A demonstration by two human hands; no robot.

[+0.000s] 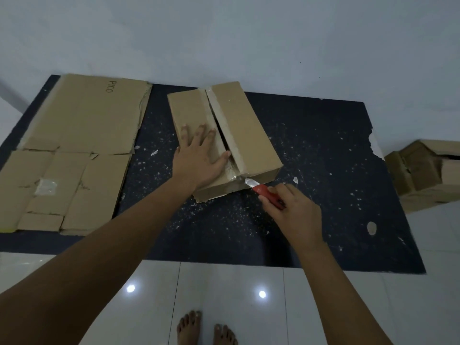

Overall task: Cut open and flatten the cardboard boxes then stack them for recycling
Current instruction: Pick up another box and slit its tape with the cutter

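A long brown cardboard box (244, 130) lies on the dark speckled mat (311, 170), its two top flaps split along a taped centre seam. My left hand (199, 155) presses flat on the left flap with fingers spread. My right hand (293, 210) grips a red-handled knife (263, 190). The blade tip sits at the near end of the seam, against clear tape on the box's front edge. At the left lies a stack of flattened cardboard (74, 150).
Another crumpled, unflattened box (428, 173) sits on the white tiled floor past the mat's right edge. Small scraps of paper and tape litter the mat. A pale wall rises behind. My bare feet (206, 329) stand on the tiles below.
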